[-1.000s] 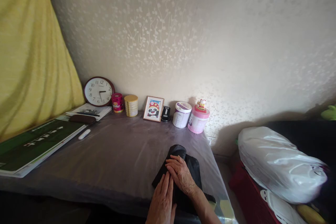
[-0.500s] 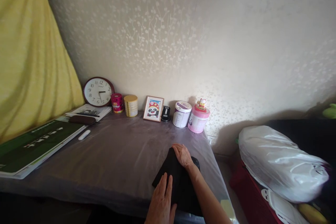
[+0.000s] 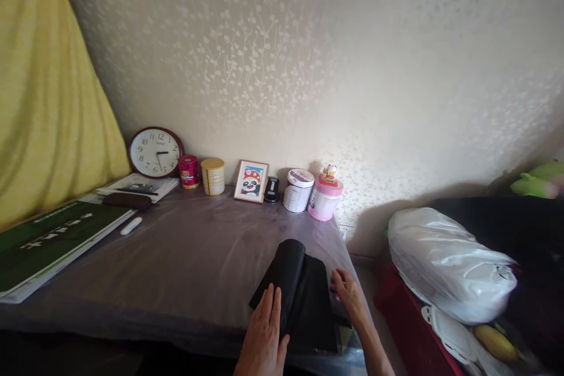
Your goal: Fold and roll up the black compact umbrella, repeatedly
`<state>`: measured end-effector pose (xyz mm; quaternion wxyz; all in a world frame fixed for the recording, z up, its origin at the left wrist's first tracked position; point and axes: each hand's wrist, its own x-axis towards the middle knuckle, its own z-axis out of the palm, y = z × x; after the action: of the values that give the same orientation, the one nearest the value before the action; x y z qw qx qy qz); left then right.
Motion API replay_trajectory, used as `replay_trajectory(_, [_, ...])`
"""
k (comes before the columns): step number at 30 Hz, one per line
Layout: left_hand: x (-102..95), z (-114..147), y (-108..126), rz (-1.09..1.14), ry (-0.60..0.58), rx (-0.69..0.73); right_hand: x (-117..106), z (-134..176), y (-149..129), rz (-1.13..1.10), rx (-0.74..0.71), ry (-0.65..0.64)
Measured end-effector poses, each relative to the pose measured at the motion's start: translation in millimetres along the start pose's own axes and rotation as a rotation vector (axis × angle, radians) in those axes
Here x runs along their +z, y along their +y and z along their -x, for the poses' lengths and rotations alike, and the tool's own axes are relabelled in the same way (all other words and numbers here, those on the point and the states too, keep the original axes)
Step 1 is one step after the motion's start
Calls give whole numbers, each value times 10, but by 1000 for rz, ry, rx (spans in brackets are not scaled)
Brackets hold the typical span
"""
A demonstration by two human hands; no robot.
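A folded black cloth (image 3: 315, 311) lies near the right front corner of the table, its left part doubled over into a rounded fold that stands slightly raised. My left hand (image 3: 263, 329) rests flat on that fold, fingers stretched forward. Just off the cloth's right edge is my right hand (image 3: 348, 294), its fingers loosely bent and nothing visible in them. Whether those fingertips touch the cloth edge is hard to tell.
Along the wall stand a clock (image 3: 156, 153), a pink tin (image 3: 189, 172), a yellow-lidded can (image 3: 213, 177), a panda picture frame (image 3: 251, 181), and two tubs (image 3: 298, 191). Green books (image 3: 57, 241) lie left. Beyond the table's right edge is a white plastic bag (image 3: 449, 264) on a red box (image 3: 396, 299).
My right hand has lifted off the cloth's top and moved right and down to beside its right edge. My left hand stays on the fold. The view has shifted slightly.
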<state>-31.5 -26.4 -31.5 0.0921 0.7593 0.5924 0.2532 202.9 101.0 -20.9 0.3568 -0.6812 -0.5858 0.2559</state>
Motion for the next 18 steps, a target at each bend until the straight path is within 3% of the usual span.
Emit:
replay_trajectory(3, [-4, 9, -4, -6, -2, -12, -8, 173, -33, -81, 124, -128])
replay_trajectory(10, [43, 26, -22, 11, -31, -43, 9, 296, -299, -20, 6, -12])
replay_trajectory(18, [21, 1, 10, 57, -159, -123, 119, 291, -368, -193, 59, -118])
